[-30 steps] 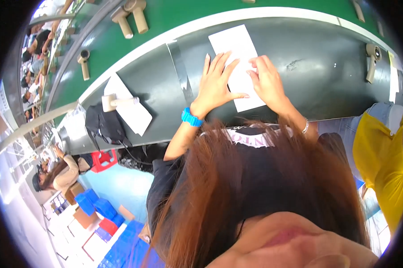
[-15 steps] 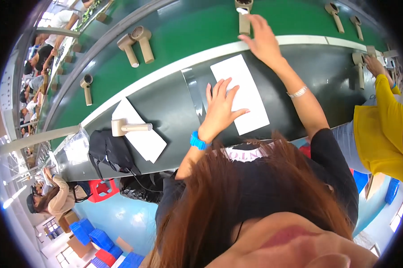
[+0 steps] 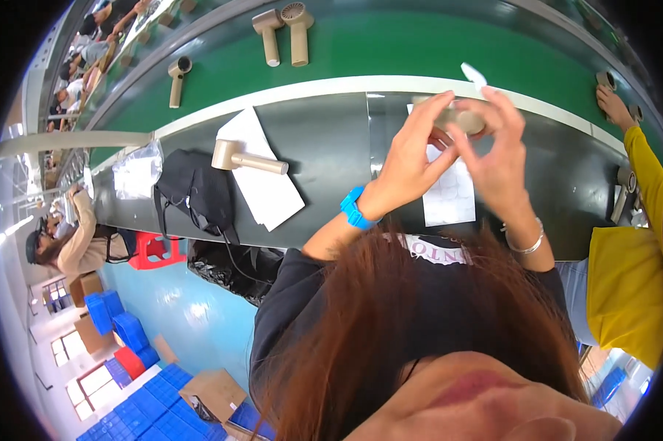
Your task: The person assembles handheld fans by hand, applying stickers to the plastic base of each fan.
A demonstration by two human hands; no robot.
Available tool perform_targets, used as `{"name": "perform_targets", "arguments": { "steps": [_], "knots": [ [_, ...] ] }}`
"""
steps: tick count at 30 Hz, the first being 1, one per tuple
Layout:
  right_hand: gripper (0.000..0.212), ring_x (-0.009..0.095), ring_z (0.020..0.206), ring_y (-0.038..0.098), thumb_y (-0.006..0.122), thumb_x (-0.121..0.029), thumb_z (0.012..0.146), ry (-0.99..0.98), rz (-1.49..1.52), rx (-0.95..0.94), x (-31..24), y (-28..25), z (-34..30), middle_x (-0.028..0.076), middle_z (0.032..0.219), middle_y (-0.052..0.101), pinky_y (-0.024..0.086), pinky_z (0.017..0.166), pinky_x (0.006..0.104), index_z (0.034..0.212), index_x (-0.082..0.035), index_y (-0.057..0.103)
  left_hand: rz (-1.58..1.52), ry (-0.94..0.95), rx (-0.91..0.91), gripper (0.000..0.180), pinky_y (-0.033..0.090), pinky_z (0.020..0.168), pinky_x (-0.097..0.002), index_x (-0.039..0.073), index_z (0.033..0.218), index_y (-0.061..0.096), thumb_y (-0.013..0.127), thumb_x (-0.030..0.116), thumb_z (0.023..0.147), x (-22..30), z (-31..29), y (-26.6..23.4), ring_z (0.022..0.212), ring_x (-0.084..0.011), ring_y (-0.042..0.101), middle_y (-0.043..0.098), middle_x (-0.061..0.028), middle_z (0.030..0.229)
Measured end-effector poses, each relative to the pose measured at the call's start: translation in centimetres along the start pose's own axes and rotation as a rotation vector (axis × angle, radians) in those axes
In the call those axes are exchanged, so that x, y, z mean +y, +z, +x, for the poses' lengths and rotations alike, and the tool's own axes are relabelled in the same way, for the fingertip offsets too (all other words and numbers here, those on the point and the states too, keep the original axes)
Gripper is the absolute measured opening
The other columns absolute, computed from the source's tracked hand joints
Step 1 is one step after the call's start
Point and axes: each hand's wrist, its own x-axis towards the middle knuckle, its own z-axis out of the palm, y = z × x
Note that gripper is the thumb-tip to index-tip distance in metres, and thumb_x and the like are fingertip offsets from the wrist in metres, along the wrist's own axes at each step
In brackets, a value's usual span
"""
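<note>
Right of the frame's upper centre, my left hand (image 3: 412, 151) grips a blurred beige device (image 3: 469, 121), its fingers hiding much of it; my right hand (image 3: 504, 158) is smeared around its rounded end, so I cannot tell whether those fingers close on it. A hard-to-make-out white piece (image 3: 473, 76) shows by my right fingertips, and below, my hands partly cover a white sheet (image 3: 449, 200) on the dark table (image 3: 331, 158).

A beige handheld fan (image 3: 469, 122) is held between the left hand (image 3: 411, 153) and the right hand (image 3: 502, 163), raised off the counter (image 3: 331, 151). It is blurred and partly covered by fingers; one rounded end shows between them, but which end cannot be told. A small white piece (image 3: 473, 75), also blurred, sticks up at the right hand's fingertips. Below, a white sheet (image 3: 450, 200) with faint lines lies flat, its upper part largely hidden.
</note>
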Motion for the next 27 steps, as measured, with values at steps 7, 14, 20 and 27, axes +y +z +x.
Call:
{"name": "perform_targets", "arguments": {
  "steps": [7,14,20,27],
  "knots": [
    [0.028,0.017,0.099,0.050,0.062,-0.003,0.083,0.170,0.144,0.029,-1.4,-1.6,-1.0,0.012,0.120,0.045,0.045,0.079,0.0280,0.110,0.000,0.055,-0.030,-0.074,0.080,0.038,0.054,0.067,-0.0261,-0.001,0.112,0.054,0.065,-0.006,0.076,-1.1,-1.9,-1.4,0.077,-0.0160,0.065,0.062,-0.0136,0.109],
    [0.010,0.012,0.087,0.051,0.057,0.001,0.086,0.341,0.594,-0.062,-1.7,-2.4,-1.8,0.007,0.094,0.054,0.041,0.080,0.0260,0.095,0.002,0.053,0.027,0.023,0.150,0.034,0.054,0.063,-0.0242,-0.002,0.103,0.060,0.070,-0.007,0.070,-1.1,-2.6,-1.6,0.074,-0.0162,0.065,0.061,-0.0122,0.102],
    [0.030,0.011,0.085,0.051,0.060,0.000,0.084,0.457,0.636,-0.080,-2.7,-1.5,-1.9,0.003,0.090,0.055,0.040,0.080,0.0256,0.111,-0.001,0.045,-0.217,-0.177,0.195,0.033,0.054,0.062,-0.0229,-0.003,0.100,0.059,0.069,-0.009,0.069,-0.2,-3.6,-2.1,0.071,-0.0146,0.064,0.059,-0.0170,0.111],
    [0.012,0.012,0.087,0.052,0.062,0.001,0.082,0.505,0.620,-0.101,-2.2,-1.3,-2.1,0.006,0.090,0.057,0.041,0.081,0.0253,0.092,0.002,0.057,-0.008,-0.138,0.231,0.055,0.055,0.063,-0.0239,-0.003,0.119,0.044,0.072,-0.005,0.071,0.7,-2.9,-5.1,0.072,-0.0169,0.066,0.055,-0.0176,0.116]
  ]
}}
